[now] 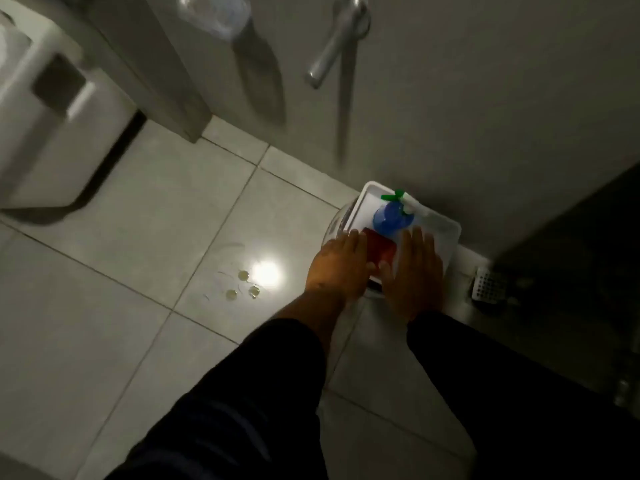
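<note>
Standing toilet [52,109]: white and blurred, upper left of the frame, base on the floor.
Tiled floor [104,341]: large pale tiles with dark joints, across the left and centre.
Droplets [244,275]: three small yellowish spots on one tile, left of centre, beside a bright glare of light.
Lever handle [332,46]: metal, top centre, mounted on the grey door [485,98] that fills the upper right.
Left hand [337,268]: centre of the frame, back upward. Fingers straight and released, laid over the near left rim of the bin, tips at the red item. Bare wrist, with a dark sleeve behind it.
Red item [381,247]: inside the bin on the near side, between the two hands. Its kind cannot be told.
Spray bottle [391,220]: blue with a green and white trigger head, in the bin just beyond the red item.
Bin [446,233]: white plastic, rectangular, on the floor right of centre, against the foot of the door.
Right hand [414,275]: palm down over the near right part of the bin. Fingers straight and slack, grasping nothing, thumb toward the red item. Whether the palm presses on the bin cannot be told.
Floor drain [488,285]: square perforated grate, right of the bin, in shadow.
</note>
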{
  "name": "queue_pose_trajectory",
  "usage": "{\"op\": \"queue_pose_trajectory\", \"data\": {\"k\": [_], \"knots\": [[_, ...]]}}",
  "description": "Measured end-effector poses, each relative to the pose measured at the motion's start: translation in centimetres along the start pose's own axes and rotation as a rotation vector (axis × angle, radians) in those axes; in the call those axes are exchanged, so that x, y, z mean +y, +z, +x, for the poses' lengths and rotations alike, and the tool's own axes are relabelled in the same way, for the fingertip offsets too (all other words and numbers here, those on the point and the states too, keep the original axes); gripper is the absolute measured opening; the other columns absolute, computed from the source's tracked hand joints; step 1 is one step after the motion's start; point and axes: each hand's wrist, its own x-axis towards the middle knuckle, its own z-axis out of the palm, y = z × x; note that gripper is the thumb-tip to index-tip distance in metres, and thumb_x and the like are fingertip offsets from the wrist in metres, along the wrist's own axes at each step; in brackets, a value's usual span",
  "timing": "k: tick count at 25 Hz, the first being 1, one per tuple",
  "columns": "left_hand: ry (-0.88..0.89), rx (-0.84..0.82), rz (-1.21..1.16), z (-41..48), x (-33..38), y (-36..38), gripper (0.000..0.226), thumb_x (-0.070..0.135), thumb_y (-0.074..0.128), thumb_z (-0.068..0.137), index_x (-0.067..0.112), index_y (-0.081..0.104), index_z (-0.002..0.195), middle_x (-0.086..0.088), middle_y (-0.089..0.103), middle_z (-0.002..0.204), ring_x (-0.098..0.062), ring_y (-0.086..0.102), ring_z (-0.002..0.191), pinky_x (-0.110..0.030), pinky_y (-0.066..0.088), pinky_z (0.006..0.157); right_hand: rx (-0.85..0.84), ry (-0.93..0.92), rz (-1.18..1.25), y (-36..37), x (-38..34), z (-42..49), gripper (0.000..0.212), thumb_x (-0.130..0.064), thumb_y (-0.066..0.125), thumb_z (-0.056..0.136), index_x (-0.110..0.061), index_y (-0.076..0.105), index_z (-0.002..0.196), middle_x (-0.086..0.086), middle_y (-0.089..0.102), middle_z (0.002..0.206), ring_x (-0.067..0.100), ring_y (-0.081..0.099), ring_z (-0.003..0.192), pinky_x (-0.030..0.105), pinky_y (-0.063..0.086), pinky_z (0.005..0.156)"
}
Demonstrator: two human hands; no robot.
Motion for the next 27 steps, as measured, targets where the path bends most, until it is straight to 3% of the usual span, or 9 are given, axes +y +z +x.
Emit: {"op": "queue_pose_trajectory", "data": {"k": [3, 6, 11, 13, 15, 17, 22, 25, 27], "knots": [[-0.057, -0.063, -0.022, 6.3, -0.2, 5.7, 0.058, 0.029, 0.055, 0.106, 0.013, 0.041, 0.161, -0.01, 0.055, 0.157, -0.032, 0.059, 0.142, -0.044, 0.051, 0.112, -0.196, 0.158, 0.124, 6.0, 3.2, 4.7, 0.073, -0.043, 0.05, 0.111, -0.014, 0.022, 0.172, 0.015, 0.021, 0.181, 0.039, 0.024, 0.167, 0.056, 0.029, 0.135], [-0.153, -0.135, -0.032, 10.9, -0.5, 10.2, 0.066, 0.029, 0.056, 0.105, 0.01, 0.033, 0.165, -0.014, 0.049, 0.159, -0.036, 0.053, 0.146, -0.048, 0.048, 0.115, -0.339, 0.333, 0.305, 10.1, 4.5, 8.6, 0.076, -0.048, 0.06, 0.106, -0.015, 0.03, 0.168, 0.017, 0.039, 0.169, 0.042, 0.044, 0.153, 0.056, 0.041, 0.127], [-0.339, -0.119, -0.034, 14.7, -1.2, 14.4, 0.084, 0.035, 0.072, 0.098, 0.012, 0.029, 0.167, -0.016, 0.043, 0.163, -0.037, 0.046, 0.152, -0.049, 0.046, 0.118, -0.288, 0.603, 0.603, 14.3, 4.7, 12.2, 0.078, -0.034, 0.078, 0.097, -0.006, 0.038, 0.157, 0.022, 0.048, 0.161, 0.044, 0.055, 0.144, 0.05, 0.047, 0.12], [-0.38, -0.089, -0.065, 15.4, -1.0, 14.9, 0.086, 0.036, 0.074, 0.096, 0.012, 0.03, 0.166, -0.017, 0.043, 0.163, -0.039, 0.047, 0.151, -0.051, 0.046, 0.117, -0.222, 0.674, 0.783, 15.0, 4.9, 12.8, 0.058, -0.027, 0.076, 0.098, -0.006, 0.051, 0.146, 0.02, 0.06, 0.153, 0.04, 0.062, 0.138, 0.044, 0.052, 0.114], [-0.427, -0.065, -0.16, 15.8, -0.9, 14.9, 0.082, 0.039, 0.073, 0.096, 0.012, 0.035, 0.163, -0.018, 0.046, 0.161, -0.039, 0.051, 0.148, -0.05, 0.049, 0.114, -0.186, 0.688, 0.862, 15.1, 5.3, 13.2, 0.021, -0.021, 0.073, 0.099, -0.01, 0.07, 0.116, 0.019, 0.074, 0.134, 0.039, 0.071, 0.125, 0.038, 0.057, 0.1], [-0.442, -0.038, -0.288, 15.9, -0.9, 14.4, 0.07, 0.044, 0.064, 0.099, 0.012, 0.042, 0.158, -0.014, 0.052, 0.155, -0.035, 0.058, 0.141, -0.047, 0.051, 0.109, -0.142, 0.684, 0.914, 14.6, 5.5, 12.9, 0.013, -0.015, 0.072, 0.097, -0.006, 0.077, 0.104, 0.018, 0.08, 0.121, 0.038, 0.075, 0.114, 0.039, 0.063, 0.097], [-0.326, 0.147, -0.884, 10.8, -2.5, 10.9, 0.059, 0.028, 0.072, 0.092, 0.019, 0.055, 0.148, 0.006, 0.066, 0.123, -0.005, 0.065, 0.099, -0.02, 0.052, 0.085, -0.035, 0.654, 1.146, 10.0, 3.6, 9.6, 0.021, -0.01, 0.076, 0.09, -0.008, 0.077, 0.111, 0.017, 0.082, 0.117, 0.039, 0.077, 0.113, 0.046, 0.066, 0.097], [-0.409, 0.097, -1.234, 5.2, -5.5, 8.8, 0.06, 0.01, 0.077, 0.087, 0.02, 0.058, 0.143, 0.004, 0.067, 0.12, -0.013, 0.067, 0.106, -0.018, 0.057, 0.077, -0.217, 0.585, 1.291, 7.8, 1.0, 5.7, 0.043, 0.0, 0.07, 0.092, -0.003, 0.07, 0.135, 0.026, 0.076, 0.132, 0.049, 0.072, 0.125, 0.063, 0.059, 0.109], [-0.47, 0.067, -1.352, 0.9, -9.0, 8.0, 0.06, 0.0, 0.08, 0.084, 0.018, 0.061, 0.138, -0.001, 0.072, 0.113, -0.017, 0.07, 0.101, -0.017, 0.06, 0.07, -0.512, 0.487, 1.459, 7.2, -1.8, 2.7, 0.058, 0.0, 0.069, 0.091, -0.003, 0.061, 0.148, 0.031, 0.068, 0.145, 0.054, 0.064, 0.136, 0.071, 0.049, 0.118]]}}
